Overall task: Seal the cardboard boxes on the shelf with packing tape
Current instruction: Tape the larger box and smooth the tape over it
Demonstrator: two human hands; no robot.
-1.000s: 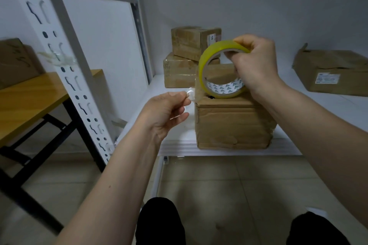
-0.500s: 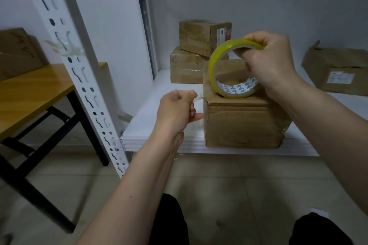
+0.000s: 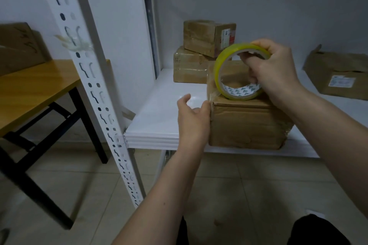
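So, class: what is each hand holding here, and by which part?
Right hand grips the yellow tape roll by its upper rim. Left hand presses the tape's loose end onto the brown cardboard box, at its left edge.

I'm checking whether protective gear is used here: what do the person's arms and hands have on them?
Nothing: the left hand and right hand are bare, without gloves, rings or a watch, and both forearms show no sleeves.

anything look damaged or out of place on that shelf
Yes: the flat cardboard box at the far right has a torn, raised flap. Stray tape scraps cling to the rack post.
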